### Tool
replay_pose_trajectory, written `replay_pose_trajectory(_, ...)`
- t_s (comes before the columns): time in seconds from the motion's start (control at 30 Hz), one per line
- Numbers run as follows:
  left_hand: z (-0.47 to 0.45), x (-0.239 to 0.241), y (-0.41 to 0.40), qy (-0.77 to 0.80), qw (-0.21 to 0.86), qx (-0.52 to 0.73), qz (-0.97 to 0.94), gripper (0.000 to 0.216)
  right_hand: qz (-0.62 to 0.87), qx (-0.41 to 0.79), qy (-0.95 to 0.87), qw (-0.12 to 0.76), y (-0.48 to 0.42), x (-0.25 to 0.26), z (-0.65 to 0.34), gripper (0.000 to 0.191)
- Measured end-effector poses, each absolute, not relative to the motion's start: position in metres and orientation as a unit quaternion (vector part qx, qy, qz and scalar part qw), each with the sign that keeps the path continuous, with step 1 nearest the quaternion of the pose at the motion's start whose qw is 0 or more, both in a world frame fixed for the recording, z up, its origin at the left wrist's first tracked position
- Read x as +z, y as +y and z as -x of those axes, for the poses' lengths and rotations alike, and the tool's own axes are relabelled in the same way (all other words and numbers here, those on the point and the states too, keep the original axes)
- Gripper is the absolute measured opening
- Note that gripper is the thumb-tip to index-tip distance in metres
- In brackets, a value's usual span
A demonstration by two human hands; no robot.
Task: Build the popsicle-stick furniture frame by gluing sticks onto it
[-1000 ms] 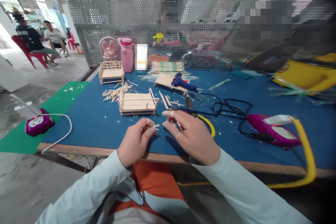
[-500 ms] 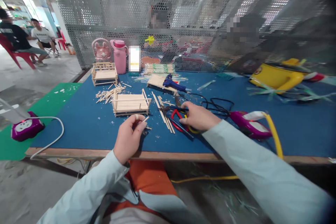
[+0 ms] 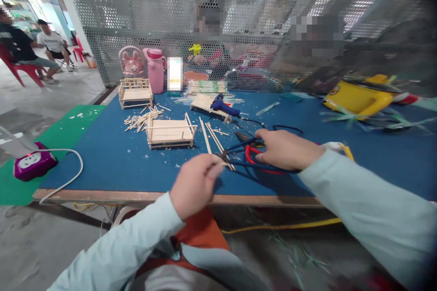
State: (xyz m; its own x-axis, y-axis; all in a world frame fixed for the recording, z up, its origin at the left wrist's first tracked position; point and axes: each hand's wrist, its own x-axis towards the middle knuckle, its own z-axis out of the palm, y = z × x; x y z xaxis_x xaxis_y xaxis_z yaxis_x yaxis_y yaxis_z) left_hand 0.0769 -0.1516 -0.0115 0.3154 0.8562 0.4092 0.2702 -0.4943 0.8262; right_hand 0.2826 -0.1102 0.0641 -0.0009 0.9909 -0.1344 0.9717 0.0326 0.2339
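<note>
My right hand (image 3: 285, 148) grips blue-handled cutting pliers (image 3: 239, 146), their handles spread and their jaws pointing left. At the jaws, my left hand (image 3: 194, 182) pinches a short wooden stick (image 3: 223, 164); blur hides whether the jaws touch it. Red handles (image 3: 251, 154) of another tool show behind the pliers, partly covered by them. Long wooden sticks (image 3: 205, 135) lie just beyond the jaws. Left of these stands a small stick-built frame (image 3: 167, 132) with a slatted top and raised end rails.
A blue glue gun (image 3: 225, 108) rests by a slatted wooden piece (image 3: 201, 101). Further left are a stick pile (image 3: 141, 120) and a second stick-built model (image 3: 135, 95). A pink bottle (image 3: 156, 72) stands behind. Purple power strip (image 3: 34, 163) at left; yellow container (image 3: 358, 98) at right.
My right hand has lifted the pliers and moved right, their handles now spread. My left hand has moved right with the stick, up to the jaws.
</note>
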Motion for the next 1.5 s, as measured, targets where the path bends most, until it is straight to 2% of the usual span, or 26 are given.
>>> replay_pose_trajectory(0.1,-0.108,-0.007,-0.153,0.265,0.338,0.362,-0.827,0.019,-0.703,0.009,0.701,0.119,-0.109,0.053,-0.271,0.048)
replay_pose_trajectory(0.2,-0.123,-0.01,-0.144,0.304,0.341,0.323,-0.829,0.019,-0.699,-0.011,0.708,0.099,-0.106,0.046,-0.276,0.052)
replay_pose_trajectory(0.33,-0.12,-0.013,-0.129,0.368,0.33,0.358,-0.792,0.021,-0.718,-0.036,0.691,0.08,-0.108,0.04,-0.302,0.057)
replay_pose_trajectory(0.5,-0.118,-0.014,-0.121,0.417,0.303,0.359,-0.778,0.019,-0.744,-0.099,0.66,0.021,-0.139,0.03,-0.344,0.054)
replay_pose_trajectory(0.67,-0.109,-0.012,-0.128,0.466,0.258,0.369,-0.761,0.019,-0.717,-0.204,0.661,-0.09,-0.192,0.021,-0.368,0.032)
replay_pose_trajectory(0.8,-0.1,-0.011,-0.132,0.478,0.246,0.383,-0.751,0.02,-0.707,-0.282,0.612,-0.214,-0.208,0.019,-0.341,0.04)
replay_pose_trajectory(0.9,-0.106,-0.014,-0.124,0.467,0.276,0.38,-0.749,0.021,-0.682,-0.339,0.588,-0.272,-0.191,0.019,-0.313,0.041)
replay_pose_trajectory(1.03,-0.119,-0.01,-0.118,0.432,0.309,0.408,-0.743,0.018,-0.659,-0.267,0.598,-0.37,-0.163,0.022,-0.291,0.042)
replay_pose_trajectory(1.13,-0.11,-0.003,-0.133,0.411,0.251,0.449,-0.753,0.018,-0.644,-0.259,0.58,-0.427,-0.164,0.026,-0.28,0.047)
replay_pose_trajectory(1.23,-0.089,-0.004,-0.157,0.443,0.197,0.357,-0.798,0.024,-0.649,-0.267,0.551,-0.451,-0.182,0.027,-0.27,0.049)
replay_pose_trajectory(1.33,-0.078,-0.015,-0.165,0.405,0.204,0.262,-0.852,0.022,-0.659,-0.307,0.491,-0.479,-0.199,0.024,-0.26,0.053)
replay_pose_trajectory(1.5,-0.102,-0.028,-0.138,0.374,0.202,0.261,-0.867,0.023,-0.644,-0.369,0.455,-0.491,-0.201,0.018,-0.238,0.049)
